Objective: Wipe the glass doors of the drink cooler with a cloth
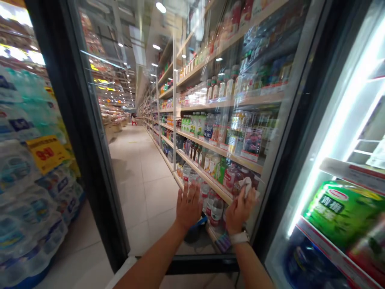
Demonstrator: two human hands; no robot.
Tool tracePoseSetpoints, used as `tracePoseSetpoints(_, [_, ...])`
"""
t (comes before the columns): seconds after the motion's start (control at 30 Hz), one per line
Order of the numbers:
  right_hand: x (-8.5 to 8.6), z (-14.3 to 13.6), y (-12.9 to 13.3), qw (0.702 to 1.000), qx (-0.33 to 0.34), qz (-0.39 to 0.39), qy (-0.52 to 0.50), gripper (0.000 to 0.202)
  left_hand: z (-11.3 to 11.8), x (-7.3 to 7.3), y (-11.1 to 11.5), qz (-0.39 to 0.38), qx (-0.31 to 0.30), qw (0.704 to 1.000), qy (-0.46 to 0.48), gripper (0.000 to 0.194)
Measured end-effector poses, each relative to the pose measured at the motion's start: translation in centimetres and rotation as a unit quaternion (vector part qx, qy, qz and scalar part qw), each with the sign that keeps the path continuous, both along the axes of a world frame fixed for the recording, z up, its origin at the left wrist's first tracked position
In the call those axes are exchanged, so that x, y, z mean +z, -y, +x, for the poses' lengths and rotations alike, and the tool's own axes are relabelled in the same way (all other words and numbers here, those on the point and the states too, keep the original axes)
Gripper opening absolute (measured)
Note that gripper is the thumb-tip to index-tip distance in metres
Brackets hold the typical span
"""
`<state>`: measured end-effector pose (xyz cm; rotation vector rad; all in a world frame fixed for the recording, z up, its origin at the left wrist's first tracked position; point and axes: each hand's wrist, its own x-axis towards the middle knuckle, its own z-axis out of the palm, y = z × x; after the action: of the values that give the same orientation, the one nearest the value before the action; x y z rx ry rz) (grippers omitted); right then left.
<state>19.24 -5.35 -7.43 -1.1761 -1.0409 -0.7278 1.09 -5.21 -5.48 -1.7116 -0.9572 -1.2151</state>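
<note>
A tall glass door [135, 237] with a black frame stands directly before me. My left hand [189, 205] is stretched out flat against the lower middle of the pane, its fingers up and slightly spread, holding nothing. To its right, my right hand [239, 210] presses a crumpled white cloth [247, 186] to the glass near the door's right side. The cloth is partly covered by the fingers, and whether it is cloth or paper is hard to tell. A pale band [239, 237] circles my right wrist.
Shelves of bottled drinks [210, 164] and a tiled aisle [132, 160] show in the glass. Behind my left hand is a dark container [192, 235] with a blue part. Wrapped water packs [27, 200] are stacked left; a lit cooler shelf holds a green drink pack [333, 212] right.
</note>
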Motion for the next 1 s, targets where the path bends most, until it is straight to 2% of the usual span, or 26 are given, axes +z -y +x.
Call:
tracePoseSetpoints(0.17, [-1.8, -6.5, 0.8, 0.983, 0.089, -0.023, 0.162, 0.051, -0.3, -0.5, -0.3, 0.007, 0.009, 1.000, -0.009, 0.066])
tracePoseSetpoints(0.23, [-2.3, -7.9, 1.2, 0.971, 0.119, -0.027, 0.208, 0.047, -0.4, -0.6, -0.4, 0.017, 0.005, 1.000, -0.015, 0.065])
tracePoseSetpoints(0.3, [-2.4, -8.1, 1.4, 0.965, 0.128, -0.022, 0.230, 0.045, -0.5, -0.6, -0.4, 0.017, 0.002, 1.000, -0.017, 0.064])
tracePoseSetpoints(0.37, [-2.1, -7.0, 1.5, 0.959, 0.124, -0.025, 0.252, 0.043, -0.5, -0.5, -0.3, 0.009, 0.000, 1.000, -0.013, 0.065])
tracePoseSetpoints(0.47, [-1.0, -3.2, 1.3, 0.967, 0.087, -0.036, 0.237, 0.046, -0.3, -0.4, -0.2, -0.002, 0.000, 1.000, -0.008, 0.067])
tracePoseSetpoints(0.53, [-0.1, 0.0, 1.0, 0.985, 0.043, -0.036, 0.164, 0.048, -0.2, -0.3, -0.1, -0.007, -0.002, 1.000, -0.004, 0.067])
tracePoseSetpoints(0.63, [1.0, 4.3, 0.6, 0.999, -0.020, 0.016, 0.036, 0.050, -0.1, -0.1, 0.0, -0.007, -0.009, 1.000, 0.001, 0.066])
tracePoseSetpoints(0.73, [1.6, 5.1, 0.3, 0.998, -0.031, 0.046, -0.011, 0.052, 0.0, 0.1, 0.2, -0.003, -0.011, 1.000, 0.003, 0.066])
tracePoseSetpoints(0.8, [1.5, 3.2, 0.2, 0.999, -0.014, 0.031, -0.006, 0.052, 0.0, 0.2, 0.2, -0.004, -0.009, 1.000, 0.003, 0.066])
tracePoseSetpoints(0.87, [1.1, 0.0, 0.3, 1.000, 0.015, 0.017, 0.012, 0.053, 0.0, 0.2, 0.2, -0.005, -0.008, 1.000, 0.000, 0.067])
tracePoseSetpoints(1.0, [-0.4, -6.5, 1.0, 0.985, 0.107, 0.001, 0.135, 0.048, -0.2, -0.2, -0.1, 0.006, 0.006, 1.000, -0.014, 0.066])
